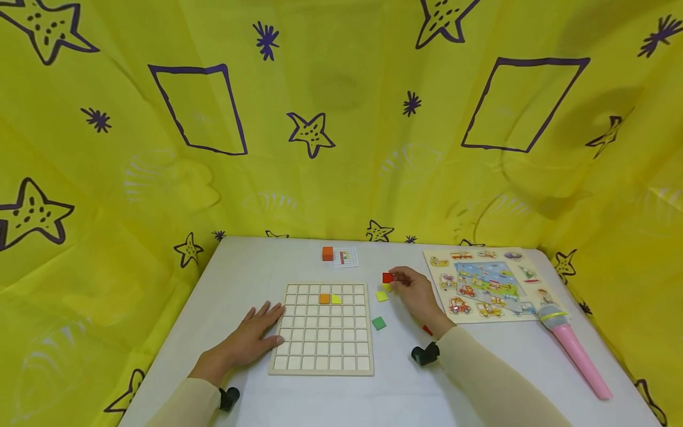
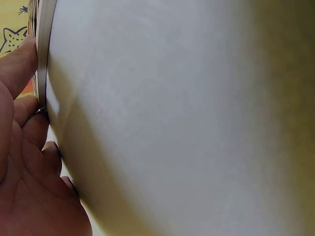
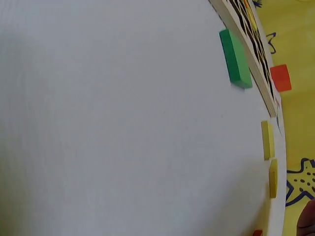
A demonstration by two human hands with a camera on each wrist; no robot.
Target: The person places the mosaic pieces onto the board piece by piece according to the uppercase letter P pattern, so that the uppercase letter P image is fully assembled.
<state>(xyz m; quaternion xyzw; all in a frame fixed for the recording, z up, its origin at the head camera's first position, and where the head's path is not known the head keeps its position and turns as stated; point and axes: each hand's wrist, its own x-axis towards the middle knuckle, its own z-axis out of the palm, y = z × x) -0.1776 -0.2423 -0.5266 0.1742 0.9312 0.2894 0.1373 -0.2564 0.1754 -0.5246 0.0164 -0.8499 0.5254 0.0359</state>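
Observation:
A pale wooden grid board (image 1: pixel 322 369) lies in the middle of the table. In it sit an orange square tile (image 1: pixel 324 299) and a yellow triangular tile (image 1: pixel 336 299). My left hand (image 1: pixel 249 338) lies with fingers spread at the board's left side, fingertips and thumb touching its edge (image 2: pixel 43 59). To the right of the board, my right hand (image 1: pixel 416 293) pinches a red square tile (image 1: pixel 387 277) between thumb and fingers. Beneath it are a yellow tile (image 1: pixel 381 296) and a second yellow one, partly hidden. A green tile (image 1: pixel 379 323) lies nearer, beside the board.
Behind the board are an orange-red cube (image 1: pixel 328 254) and a small pattern card (image 1: pixel 345 258). A vehicle picture puzzle (image 1: pixel 440 302) lies at right, with a pink toy microphone (image 1: pixel 578 353) against its near corner. A red piece (image 1: pixel 427 330) shows beside my right wrist.

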